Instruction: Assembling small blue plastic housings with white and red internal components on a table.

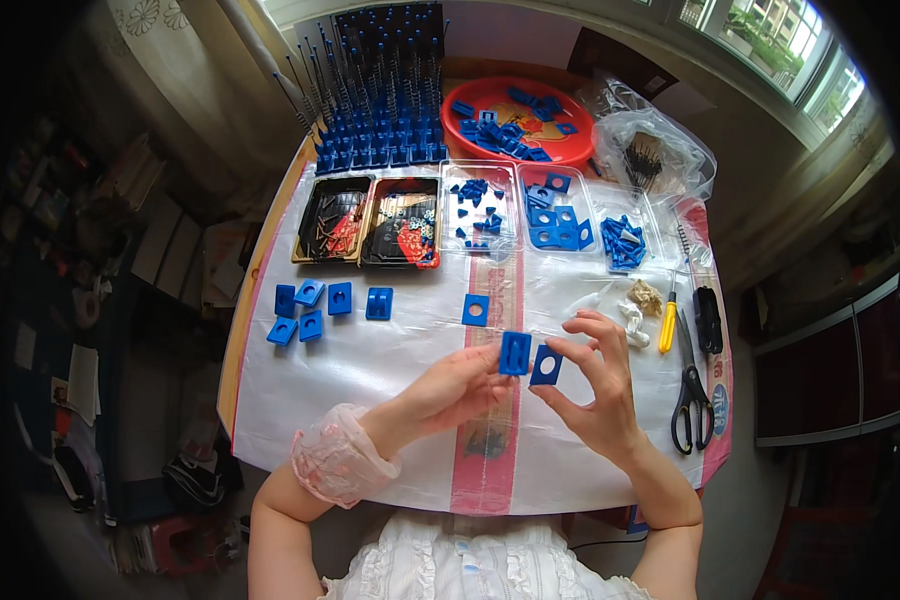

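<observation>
My left hand (457, 388) pinches a blue square plastic plate with a rectangular slot (515, 352), held above the table. My right hand (597, 383) grips a second blue plate with a round hole (546, 366), close beside the first; the two plates nearly touch. Another blue plate with a round hole (476, 310) lies flat on the white plastic sheet (370, 370) just beyond my hands. A pink ruffled cuff (338, 468) covers my left wrist.
Several blue plates (327, 307) lie grouped at the left. Two dark trays (370, 220) and clear trays (540, 210) of blue parts line the back, with a red bowl (518, 120), a spring rack (380, 100), scissors (690, 385), a yellow-handled tool (668, 325).
</observation>
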Available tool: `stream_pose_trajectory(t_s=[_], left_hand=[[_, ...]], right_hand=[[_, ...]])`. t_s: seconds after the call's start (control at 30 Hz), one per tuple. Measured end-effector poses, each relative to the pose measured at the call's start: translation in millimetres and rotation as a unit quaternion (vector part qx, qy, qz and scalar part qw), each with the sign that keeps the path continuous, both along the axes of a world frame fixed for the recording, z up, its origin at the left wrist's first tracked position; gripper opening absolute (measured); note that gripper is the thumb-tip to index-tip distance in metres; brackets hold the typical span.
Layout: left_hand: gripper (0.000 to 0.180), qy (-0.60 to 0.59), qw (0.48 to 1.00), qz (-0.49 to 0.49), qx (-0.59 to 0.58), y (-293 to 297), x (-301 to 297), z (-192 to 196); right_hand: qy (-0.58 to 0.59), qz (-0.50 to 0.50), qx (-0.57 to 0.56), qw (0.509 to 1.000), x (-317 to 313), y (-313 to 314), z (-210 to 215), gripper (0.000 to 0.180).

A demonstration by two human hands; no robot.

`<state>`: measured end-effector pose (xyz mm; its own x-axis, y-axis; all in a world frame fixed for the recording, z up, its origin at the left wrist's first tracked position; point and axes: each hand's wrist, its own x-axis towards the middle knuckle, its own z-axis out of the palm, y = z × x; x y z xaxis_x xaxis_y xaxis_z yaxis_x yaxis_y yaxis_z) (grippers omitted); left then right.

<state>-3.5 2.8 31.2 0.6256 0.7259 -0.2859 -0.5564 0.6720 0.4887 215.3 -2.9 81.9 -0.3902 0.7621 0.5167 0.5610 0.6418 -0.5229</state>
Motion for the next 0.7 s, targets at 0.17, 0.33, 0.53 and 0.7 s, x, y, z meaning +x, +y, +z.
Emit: stream_pose_trajectory(t_s=[0.17, 0.33, 0.53, 0.7], left_hand=[[0.027, -0.059, 0.996, 0.002, -0.073, -15.4, 18.5, -15.8], [0.027, -0.093, 0.993, 0.007, -0.079, -18.5, 20.9, -26.2], [0.030, -0.060, 0.997, 0.002, -0.050, -19.8, 22.6, -23.1], [0.032, -0.063, 0.997, -0.001, -0.036, -20.1, 23.9, -24.1]], right_hand=[[-0.026, 0.005, -0.030, 0.999, -1.1, -2.3, -0.1, 0.050], [-0.055, 0.006, -0.055, 0.997, -1.4, -2.7, -2.3, 0.049], [-0.064, 0.013, -0.072, 0.995, -3.1, -1.8, -3.3, 0.048], [-0.064, 0.019, -0.085, 0.994, -3.1, -1.3, -3.5, 0.049]])
